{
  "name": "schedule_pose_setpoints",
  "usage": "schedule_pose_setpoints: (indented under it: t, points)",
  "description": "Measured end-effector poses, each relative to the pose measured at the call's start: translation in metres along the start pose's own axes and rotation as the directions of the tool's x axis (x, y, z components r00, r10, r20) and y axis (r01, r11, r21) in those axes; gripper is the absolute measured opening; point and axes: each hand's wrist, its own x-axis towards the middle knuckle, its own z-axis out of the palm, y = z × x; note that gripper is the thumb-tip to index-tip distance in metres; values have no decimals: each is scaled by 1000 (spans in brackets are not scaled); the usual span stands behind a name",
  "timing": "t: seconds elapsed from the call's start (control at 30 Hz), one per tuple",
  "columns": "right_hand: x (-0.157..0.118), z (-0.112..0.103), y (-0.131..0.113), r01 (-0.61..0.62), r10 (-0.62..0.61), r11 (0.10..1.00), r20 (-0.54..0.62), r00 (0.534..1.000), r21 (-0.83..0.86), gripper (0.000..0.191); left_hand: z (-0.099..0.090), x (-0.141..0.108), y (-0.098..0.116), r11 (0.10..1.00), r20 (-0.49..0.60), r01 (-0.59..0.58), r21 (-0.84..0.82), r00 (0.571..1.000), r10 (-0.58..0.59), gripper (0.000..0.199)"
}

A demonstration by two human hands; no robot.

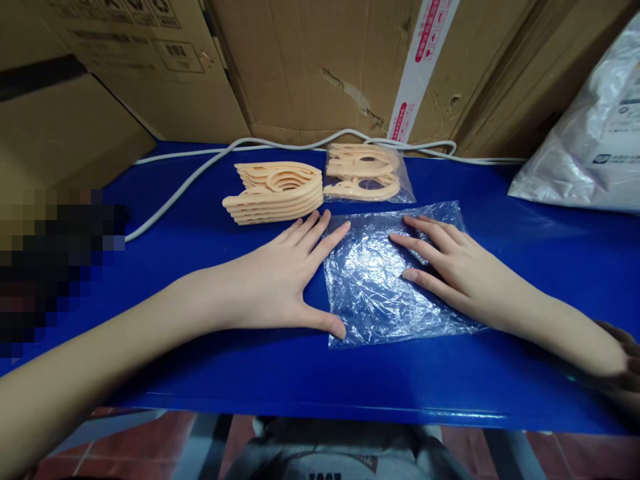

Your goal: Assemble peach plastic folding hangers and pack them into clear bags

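A clear plastic bag (373, 293) lies flat and wrinkled on the blue table (280, 373). My left hand (295, 273) is spread wide, its thumb and fingertips on the bag's left edge. On the bag's right part rests my right hand (445, 260), palm down with the fingers apart. Just beyond my left fingertips sits a stack of several cream folding hangers (280, 193). To the right of that stack, more cream hangers (363, 187) lie inside a clear bag. Neither hand grips anything.
A white cable (185, 190) runs along the back of the table, behind the hangers. Cardboard boxes (320, 73) stand upright behind it and at the left. A large whitish plastic sack (590, 147) bulges at the back right. The table's front edge (320, 413) is near my body.
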Motion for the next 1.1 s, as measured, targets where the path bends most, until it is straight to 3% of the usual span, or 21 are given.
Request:
schedule_pose_setpoints:
  t: [0.2,0.4,0.5,0.73,0.87,1.0,1.1]
  points:
    - [0,1,2,-30,29,999,-15,999,-32,66,-3,0,4,1000,38,-22,-6,999,22,134]
    - [0,1,2,-64,63,997,-16,998,-34,69,-8,-7,6,997,75,-75,-35,994,77,120]
    - [0,-2,2,-66,66,998,-3,998,-5,68,-6,-8,3,996,60,-74,-48,995,77,123]
    - [3,-25,15,-166,178,976,-70,982,143,45,-5,-1,-2,987,22,-139,-82,990,141,129]
    - [-1,-34,30,-234,248,966,-142,958,113,35,-4,1,-10,988,8,-143,-63,990,144,131]
    - [-6,-28,43,-228,232,972,-96,968,55,30,-5,0,-19,993,-4,-109,-38,994,109,132]
    - [-7,-23,46,-224,227,971,-28,974,77,44,-8,-1,-20,996,3,-92,-23,996,92,131]
